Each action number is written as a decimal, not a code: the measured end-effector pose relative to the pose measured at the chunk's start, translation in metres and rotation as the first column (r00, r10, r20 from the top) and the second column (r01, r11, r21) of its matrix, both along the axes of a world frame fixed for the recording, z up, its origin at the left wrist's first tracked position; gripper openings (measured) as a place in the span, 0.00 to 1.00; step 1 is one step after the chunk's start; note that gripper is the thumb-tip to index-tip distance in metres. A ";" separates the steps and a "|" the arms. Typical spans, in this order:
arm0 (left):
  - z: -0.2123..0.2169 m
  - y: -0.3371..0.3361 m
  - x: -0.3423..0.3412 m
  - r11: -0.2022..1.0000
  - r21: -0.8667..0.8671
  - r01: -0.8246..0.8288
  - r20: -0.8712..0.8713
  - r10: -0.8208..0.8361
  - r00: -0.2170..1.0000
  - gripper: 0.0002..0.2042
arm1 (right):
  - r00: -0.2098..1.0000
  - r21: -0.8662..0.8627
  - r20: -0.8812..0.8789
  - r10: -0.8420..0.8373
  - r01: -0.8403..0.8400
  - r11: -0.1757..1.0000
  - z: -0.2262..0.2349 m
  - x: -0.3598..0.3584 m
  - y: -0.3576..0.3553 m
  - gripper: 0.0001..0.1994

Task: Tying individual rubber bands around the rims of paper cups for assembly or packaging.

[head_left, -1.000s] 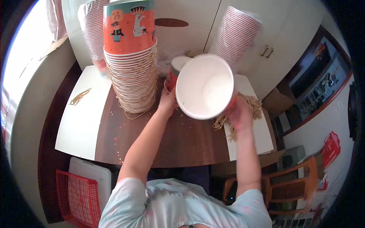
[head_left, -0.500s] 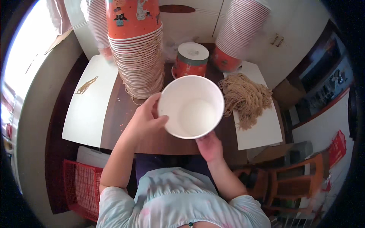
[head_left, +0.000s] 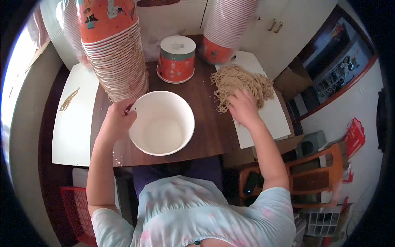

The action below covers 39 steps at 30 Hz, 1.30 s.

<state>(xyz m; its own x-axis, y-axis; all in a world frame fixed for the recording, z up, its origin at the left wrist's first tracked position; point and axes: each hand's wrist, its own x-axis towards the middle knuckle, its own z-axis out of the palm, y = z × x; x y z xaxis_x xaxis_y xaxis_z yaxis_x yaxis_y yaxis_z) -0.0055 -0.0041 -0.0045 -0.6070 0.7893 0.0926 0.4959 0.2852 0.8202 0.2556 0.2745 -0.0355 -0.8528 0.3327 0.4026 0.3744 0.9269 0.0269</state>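
Observation:
A large white-lined paper bucket [head_left: 162, 142] stands on the brown table in front of me, its round mouth facing up. My left hand [head_left: 120, 117] is closed on the left side of its rim, thumb and fingers pinching the edge. To the right, my right hand [head_left: 243, 108] reaches down into a heap of tan twine cords [head_left: 234, 80], its fingers bent into the strands. The fingertips are partly buried, so how many cords they grip is hidden. The heap lies loosely over a white board [head_left: 267, 127].
A tall stack of nested red buckets [head_left: 119, 61] with cords looped on it rises behind my left hand. One red bucket [head_left: 176, 61] sits upside down at the back. Another leaning stack [head_left: 228, 29] is behind the twine. A left white board [head_left: 72, 127] bears a few cords [head_left: 69, 99].
The bucket has come down and left onto the table, with my left hand still on its rim. My right hand has left its underside and moved right into the twine heap.

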 end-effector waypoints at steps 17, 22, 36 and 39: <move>0.035 -0.021 0.038 0.919 0.393 -0.026 -0.297 0.154 0.943 0.09 | 0.966 -0.407 0.067 0.250 -0.202 0.891 -0.010 -0.078 0.032 0.05; 0.052 -0.002 0.060 0.933 0.324 0.155 -0.215 -0.087 0.973 0.07 | 0.921 -0.846 -0.343 0.182 -0.388 0.365 0.055 -0.067 -0.032 0.02; 0.061 0.035 0.058 0.966 0.177 0.188 0.197 -0.222 0.955 0.09 | 0.761 -0.310 -0.468 0.449 -0.617 0.723 0.083 -0.077 -0.103 0.07; 0.066 0.025 0.055 0.958 0.233 0.169 0.193 -0.216 0.957 0.08 | 0.730 -0.277 -0.543 0.416 -0.623 0.732 0.087 -0.080 -0.113 0.07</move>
<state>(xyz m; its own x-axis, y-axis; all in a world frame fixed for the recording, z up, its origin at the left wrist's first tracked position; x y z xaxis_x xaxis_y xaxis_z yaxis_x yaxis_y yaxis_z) 0.0498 0.0208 0.0611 -0.4694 0.8693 0.1547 0.3295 0.0099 0.9441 0.1757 0.1613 0.0514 -0.7159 0.1062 0.6900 -0.2963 0.8487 -0.4381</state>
